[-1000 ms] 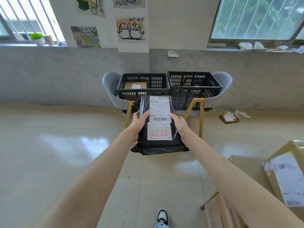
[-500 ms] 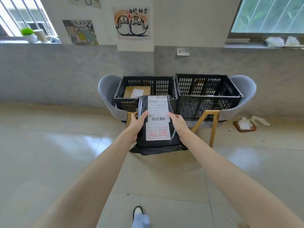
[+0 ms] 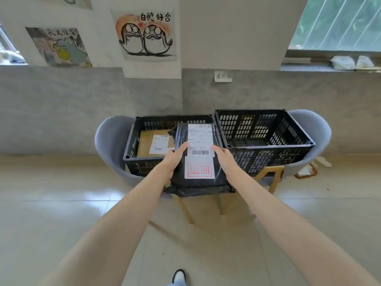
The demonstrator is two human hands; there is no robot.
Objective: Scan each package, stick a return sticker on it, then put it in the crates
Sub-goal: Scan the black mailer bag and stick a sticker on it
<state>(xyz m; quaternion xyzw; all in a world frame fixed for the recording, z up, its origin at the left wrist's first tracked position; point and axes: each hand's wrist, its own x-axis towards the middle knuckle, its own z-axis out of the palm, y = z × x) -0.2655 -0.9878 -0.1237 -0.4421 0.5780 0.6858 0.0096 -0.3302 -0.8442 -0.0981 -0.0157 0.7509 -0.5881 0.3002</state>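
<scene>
**Black package held over the near edge of the left crate**

A flat package wrapped in black plastic film (image 3: 199,159) is held out in front of the person, gripped at both long sides. It is grasped by the left hand (image 3: 172,159) along its left edge, with the thumb laid on top beside the white shipping label (image 3: 200,139); the remaining fingers are hidden beneath the parcel. The right edge is grasped by the right hand (image 3: 225,161) in the same manner, thumb on top and fingers curled under. A white return sticker with a red frame and red characters (image 3: 199,169) is seen stuck on the package below the barcode.

The far end of the package is seen in front of the left black slotted plastic crate (image 3: 132,145), overlapping its near right corner; whether it touches the rim cannot be told. Inside that crate a brown cardboard parcel with a white label (image 3: 147,139) is seen lying flat. A second black slotted plastic crate (image 3: 288,145) is placed just beside it on the right, the two touching or nearly so. Each crate is carried on a grey upholstered chair with wooden legs (image 3: 109,139).

On the wall behind, an ink drawing of two round figures (image 3: 146,36) is pinned, and a small white paper sign (image 3: 223,76) is fixed above the right crate.
</scene>
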